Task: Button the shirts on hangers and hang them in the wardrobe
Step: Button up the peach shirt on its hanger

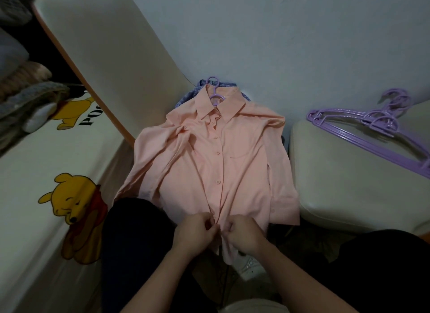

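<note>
Stage: buttoning, near the bottom of the front. Pink shirt (216,163) laid front-up on the floor on a purple hanger (216,98), hook towards the wall, between the bed (35,149) on the left and the cushion (337,184) on the right, hem nearest the person. Left hand (197,233) and right hand (244,235) both curled and close together, each pinching one front edge of the shirt just above the hem; nothing else held. Buttons (218,181) from collar to waist closed in a straight row down the front. Fastening under the fingers hidden; probably the last or next-to-last one. Sleeve on the bed side folded across the chest, the other sleeve lying along the cushion edge. Blue checked shirt (186,98) underneath, showing only at the collar; condition of its front not visible. Spare hangers (367,128) stacked on the cushion, well apart from the hands. Judged done: hanger inserted, most of the front closed. Judged left: finish the bottom fastening, lift by the hook, hang in the wardrobe, then treat any further shirt likewise. No hung shirt and no rail in view.
</note>
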